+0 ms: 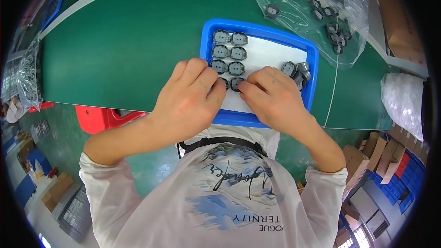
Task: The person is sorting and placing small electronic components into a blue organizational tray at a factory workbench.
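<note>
A blue tray [260, 26] with a white liner lies in front of me on the green table. Small grey plastic housings [221, 52] with dark rims stand in two columns along its left side. My left hand [190, 98] reaches over the tray's left wall, thumb and fingers closed at a housing at the near end of the left column, mostly hidden by them. My right hand [275, 100] pinches the near housing [237, 84] of the right column between thumb and fingertips. Several loose housings [289, 69] are bunched against the tray's right wall, beyond my right hand.
A clear plastic bag [298, 16] with more grey housings lies at the back right. Bubble wrap [403, 103] hangs at the table's right end. A red stool [98, 118] stands under the front edge at left. Cardboard boxes [358, 163] and blue crates [392, 181] stand at lower right.
</note>
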A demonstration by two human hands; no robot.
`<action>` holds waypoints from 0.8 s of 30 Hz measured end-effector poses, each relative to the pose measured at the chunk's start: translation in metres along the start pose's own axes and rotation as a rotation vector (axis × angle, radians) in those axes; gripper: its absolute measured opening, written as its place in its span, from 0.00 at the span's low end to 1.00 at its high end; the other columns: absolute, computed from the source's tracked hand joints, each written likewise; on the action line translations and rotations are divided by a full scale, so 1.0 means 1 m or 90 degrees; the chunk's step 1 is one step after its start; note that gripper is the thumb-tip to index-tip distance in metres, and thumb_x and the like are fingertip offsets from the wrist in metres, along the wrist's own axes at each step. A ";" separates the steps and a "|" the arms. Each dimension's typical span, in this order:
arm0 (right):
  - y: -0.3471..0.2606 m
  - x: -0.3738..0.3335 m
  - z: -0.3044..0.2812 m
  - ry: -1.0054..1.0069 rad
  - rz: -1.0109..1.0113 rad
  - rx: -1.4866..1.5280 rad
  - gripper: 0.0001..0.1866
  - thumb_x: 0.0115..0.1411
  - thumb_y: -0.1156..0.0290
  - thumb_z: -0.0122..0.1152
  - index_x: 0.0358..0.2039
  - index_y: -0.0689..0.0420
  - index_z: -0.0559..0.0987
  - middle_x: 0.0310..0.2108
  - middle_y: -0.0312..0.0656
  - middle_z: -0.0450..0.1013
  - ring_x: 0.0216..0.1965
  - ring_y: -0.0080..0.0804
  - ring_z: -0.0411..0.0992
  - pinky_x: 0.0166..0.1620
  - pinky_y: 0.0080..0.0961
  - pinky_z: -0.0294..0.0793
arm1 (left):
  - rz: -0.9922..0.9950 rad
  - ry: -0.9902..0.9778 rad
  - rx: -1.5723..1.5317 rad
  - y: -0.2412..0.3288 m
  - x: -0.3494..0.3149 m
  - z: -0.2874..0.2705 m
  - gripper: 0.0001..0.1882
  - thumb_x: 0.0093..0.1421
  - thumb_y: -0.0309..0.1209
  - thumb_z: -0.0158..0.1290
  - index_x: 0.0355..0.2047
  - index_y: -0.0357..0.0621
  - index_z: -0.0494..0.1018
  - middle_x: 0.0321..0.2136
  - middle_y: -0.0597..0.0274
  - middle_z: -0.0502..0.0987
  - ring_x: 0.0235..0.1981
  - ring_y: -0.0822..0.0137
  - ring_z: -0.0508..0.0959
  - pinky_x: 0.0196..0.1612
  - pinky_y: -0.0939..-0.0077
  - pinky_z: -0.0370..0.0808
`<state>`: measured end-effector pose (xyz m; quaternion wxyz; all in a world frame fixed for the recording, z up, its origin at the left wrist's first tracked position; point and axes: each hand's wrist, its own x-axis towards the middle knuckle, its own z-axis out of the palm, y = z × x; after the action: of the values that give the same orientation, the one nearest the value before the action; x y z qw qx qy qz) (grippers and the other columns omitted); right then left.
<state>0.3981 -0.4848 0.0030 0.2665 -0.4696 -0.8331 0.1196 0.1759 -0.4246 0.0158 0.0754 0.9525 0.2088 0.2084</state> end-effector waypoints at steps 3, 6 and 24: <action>0.002 0.000 0.003 0.022 -0.005 0.008 0.13 0.46 0.78 0.71 0.35 0.59 0.82 0.30 0.38 0.71 0.31 0.36 0.72 0.32 0.33 0.73 | 0.021 0.017 -0.021 -0.004 0.003 0.002 0.11 0.43 0.27 0.57 0.29 0.34 0.77 0.31 0.57 0.72 0.41 0.55 0.72 0.44 0.64 0.71; 0.004 -0.002 0.001 0.001 0.002 0.008 0.15 0.46 0.77 0.72 0.37 0.59 0.82 0.33 0.39 0.73 0.33 0.38 0.73 0.34 0.32 0.74 | 0.037 0.003 -0.049 -0.008 0.004 0.004 0.12 0.43 0.26 0.57 0.30 0.35 0.78 0.31 0.57 0.72 0.41 0.55 0.72 0.44 0.63 0.71; 0.022 -0.022 -0.047 0.014 0.223 -0.072 0.18 0.49 0.70 0.73 0.41 0.59 0.80 0.34 0.41 0.75 0.41 0.44 0.71 0.48 0.38 0.70 | 0.126 -0.142 -0.101 -0.004 0.088 0.043 0.15 0.46 0.28 0.66 0.35 0.38 0.78 0.34 0.58 0.74 0.42 0.56 0.71 0.46 0.62 0.70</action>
<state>0.4487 -0.4943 0.0247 0.2236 -0.6233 -0.7409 0.1122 0.2655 -0.3852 0.0085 0.1522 0.9767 0.0874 0.1237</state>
